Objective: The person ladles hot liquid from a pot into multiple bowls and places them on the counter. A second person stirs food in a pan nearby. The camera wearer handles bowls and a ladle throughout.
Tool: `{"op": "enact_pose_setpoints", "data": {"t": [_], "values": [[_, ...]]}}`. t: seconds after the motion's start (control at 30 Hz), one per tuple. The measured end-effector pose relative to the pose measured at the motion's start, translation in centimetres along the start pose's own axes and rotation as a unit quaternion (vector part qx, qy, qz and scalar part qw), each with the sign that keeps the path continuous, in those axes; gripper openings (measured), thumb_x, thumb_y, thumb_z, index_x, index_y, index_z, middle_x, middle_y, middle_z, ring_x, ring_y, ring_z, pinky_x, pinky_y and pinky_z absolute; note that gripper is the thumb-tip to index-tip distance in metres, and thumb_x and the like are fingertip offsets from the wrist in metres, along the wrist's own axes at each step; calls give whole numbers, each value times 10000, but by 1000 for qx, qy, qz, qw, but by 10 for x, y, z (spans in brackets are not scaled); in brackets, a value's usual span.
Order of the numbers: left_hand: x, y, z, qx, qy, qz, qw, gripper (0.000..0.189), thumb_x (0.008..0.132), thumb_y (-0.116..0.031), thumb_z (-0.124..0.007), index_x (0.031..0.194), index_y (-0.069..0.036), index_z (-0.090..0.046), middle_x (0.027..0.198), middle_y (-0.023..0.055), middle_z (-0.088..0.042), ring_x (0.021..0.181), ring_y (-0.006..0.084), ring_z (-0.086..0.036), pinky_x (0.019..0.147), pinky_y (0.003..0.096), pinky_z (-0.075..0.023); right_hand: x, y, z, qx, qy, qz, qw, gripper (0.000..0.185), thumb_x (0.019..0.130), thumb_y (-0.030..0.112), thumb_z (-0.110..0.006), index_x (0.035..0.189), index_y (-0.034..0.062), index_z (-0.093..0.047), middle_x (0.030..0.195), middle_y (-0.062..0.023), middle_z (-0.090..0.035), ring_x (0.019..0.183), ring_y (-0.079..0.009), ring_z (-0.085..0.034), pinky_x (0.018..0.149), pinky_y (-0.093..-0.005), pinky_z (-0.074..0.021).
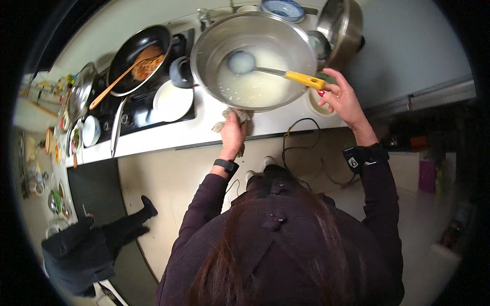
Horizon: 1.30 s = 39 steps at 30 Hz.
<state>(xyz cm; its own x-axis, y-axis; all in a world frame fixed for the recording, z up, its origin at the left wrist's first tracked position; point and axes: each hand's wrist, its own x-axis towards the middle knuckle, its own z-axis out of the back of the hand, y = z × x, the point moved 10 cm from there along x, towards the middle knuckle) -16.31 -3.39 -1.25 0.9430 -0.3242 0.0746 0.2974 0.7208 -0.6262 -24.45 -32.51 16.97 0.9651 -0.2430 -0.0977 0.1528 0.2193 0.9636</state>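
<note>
In the head view a large steel pot (206,57) holds cloudy whitish liquid. A ladle (302,79) with a yellow handle lies across it, its bowl in the liquid and its handle over the right rim. My right hand (340,97) is at the end of that handle, fingers partly spread; whether it grips the handle is not certain. Below the pot's near side, my left hand (232,134) holds a crumpled beige cloth (220,125) by the counter edge. A white bowl (319,105) sits behind my right hand, partly hidden.
On the black hob stands a wok (124,57) with browned food and a wooden spatula (115,82), beside a white plate (173,101). A large lidded steel pan (348,34) leans at the right. Another person (80,252) stands lower left. Cables (283,147) lie on the floor.
</note>
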Motion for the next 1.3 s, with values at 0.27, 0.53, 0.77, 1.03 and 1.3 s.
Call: {"op": "enact_pose_setpoints", "data": {"t": [0.27, 0.53, 0.77, 1.03, 1.3], "values": [[-11, -32, -1, 4, -5, -68, 998, 430, 782, -144, -656, 1174, -59, -502, 1077, 192, -549, 901, 391, -586, 713, 472, -507, -39, -131, 120, -32, -203, -128, 970, 228, 934, 243, -559, 844, 41, -616, 673, 5, -592, 593, -62, -574, 443, -212, -393], [-29, -63, -32, 41, 80, -134, 987, 348, 793, -79, -604, 1122, -46, -495, 1036, 216, -545, 846, 413, -591, 679, 489, -507, -18, -241, 46, 114, -115, -289, 943, 303, 925, 286, -517, 1107, 44, -522, 727, -74, -627, 520, -142, -586, 414, -257, -400], [-3, -114, -101, -150, 145, -33, 977, 551, 833, -248, -642, 1243, 36, -407, 976, 298, -605, 871, 465, -591, 743, 498, -494, -54, -218, 74, 239, -218, -253, 912, 287, 864, 166, -471, 1120, 37, -498, 686, -75, -550, 476, -94, -441, 401, -227, -330], [-29, -212, -115, -456, 376, 34, 806, 845, 884, -496, -592, 1432, 40, -237, 1391, 235, -404, 1254, 317, -445, 986, 383, -424, -109, -114, 101, 111, -159, -180, 964, 363, 852, 142, -458, 1181, -13, -463, 769, -82, -599, 442, -77, -492, 337, -215, -357], [-82, -219, -3, -566, 419, 87, 705, 726, 863, -422, -654, 1360, 23, -369, 1245, 103, -524, 1083, 158, -512, 887, 292, -457, -119, -58, 7, 75, 0, -191, 979, 451, 851, 118, -464, 1270, -26, -378, 856, -106, -601, 469, -100, -529, 361, -222, -443]]}}
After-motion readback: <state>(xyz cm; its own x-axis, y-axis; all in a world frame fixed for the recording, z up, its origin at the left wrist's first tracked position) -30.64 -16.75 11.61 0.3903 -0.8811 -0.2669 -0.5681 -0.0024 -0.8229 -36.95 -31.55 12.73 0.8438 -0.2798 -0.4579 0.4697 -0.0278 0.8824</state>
